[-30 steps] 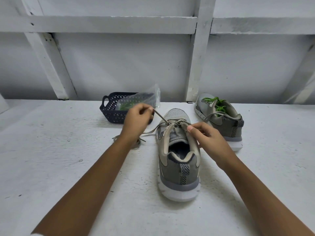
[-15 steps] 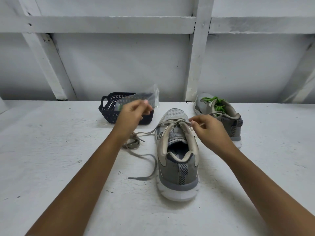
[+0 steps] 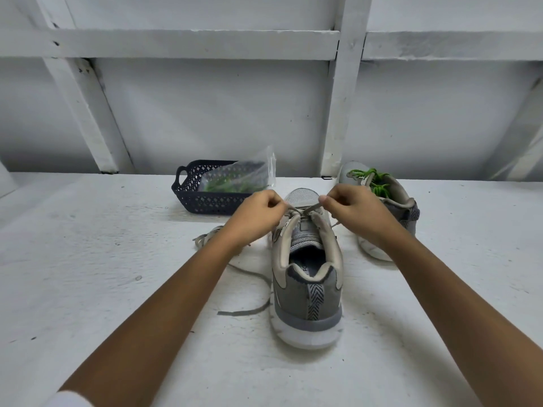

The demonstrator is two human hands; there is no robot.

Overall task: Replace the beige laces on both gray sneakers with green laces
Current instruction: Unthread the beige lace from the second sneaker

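Note:
A gray sneaker [image 3: 308,277] stands heel toward me in the middle of the white table. Its beige lace [image 3: 252,309] still crosses the eyelets near the toe, and a loose length trails on the table to its left. My left hand [image 3: 258,214] pinches the lace at the left side of the toe eyelets. My right hand [image 3: 352,208] pinches the lace strand at the right side. A second gray sneaker [image 3: 402,207] stands behind my right hand, with green laces [image 3: 371,179] on it.
A dark plastic basket [image 3: 194,195] at the back left holds a clear bag with green laces [image 3: 235,183]. A white wall with beams rises right behind the table. Bare white tabletop [image 3: 88,259] lies to the left, right and front.
My left hand has come down from its raised pull and moved right to the toe eyelets. More beige lace now lies loose on the table. My right hand shifted slightly forward on the lace.

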